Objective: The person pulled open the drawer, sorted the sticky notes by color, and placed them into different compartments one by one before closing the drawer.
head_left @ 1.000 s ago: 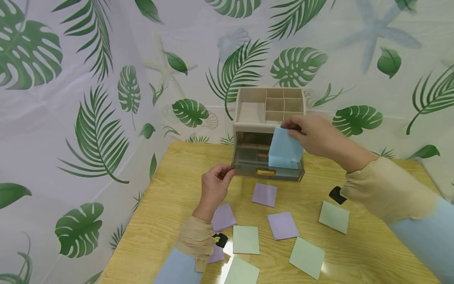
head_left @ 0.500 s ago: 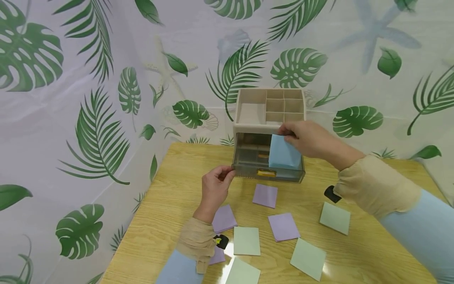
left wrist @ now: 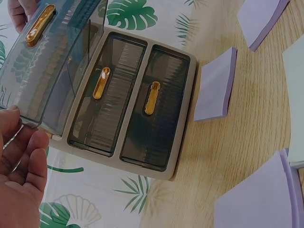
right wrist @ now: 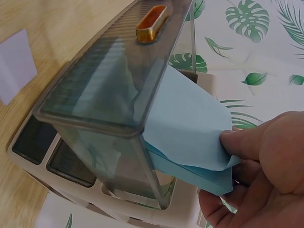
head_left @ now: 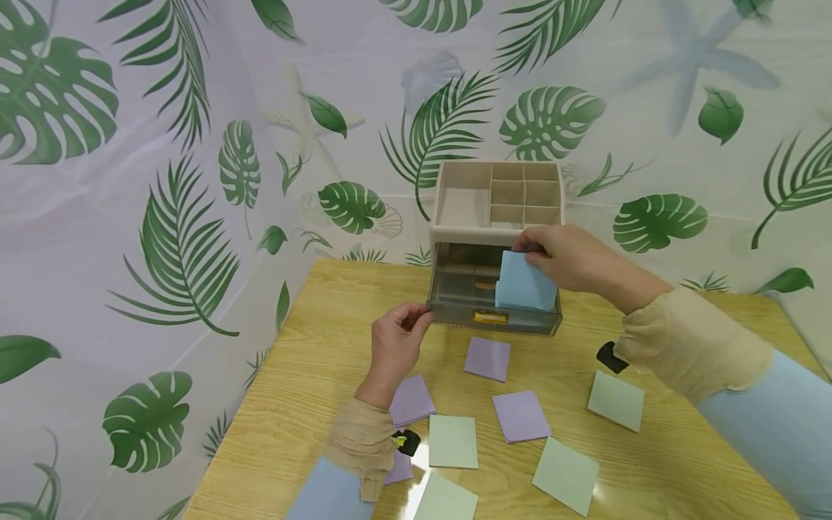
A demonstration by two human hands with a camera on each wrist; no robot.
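A beige organizer [head_left: 497, 235] has its top smoky drawer [head_left: 455, 312] pulled out; two lower drawers with gold handles are closed in the left wrist view. My left hand [head_left: 396, 343] pinches the drawer's front left corner, also seen in the left wrist view [left wrist: 21, 166]. My right hand [head_left: 568, 260] pinches the upper edge of a blue pad of paper [head_left: 525, 283], tilted and partly inside the drawer on its right side. In the right wrist view, thumb and fingers grip the blue pad [right wrist: 190, 123], whose top sheet lifts slightly apart.
Several purple pads [head_left: 521, 416] and several pale green pads [head_left: 453, 441] lie on the wooden table [head_left: 292, 375] before the organizer. The organizer's open top has divided compartments [head_left: 507, 192]. A leaf-patterned sheet [head_left: 214, 72] hangs behind and at the left.
The right hand has lowered slightly, and the blue pad sits lower in the drawer than a second ago. My left hand stays at the drawer's corner.
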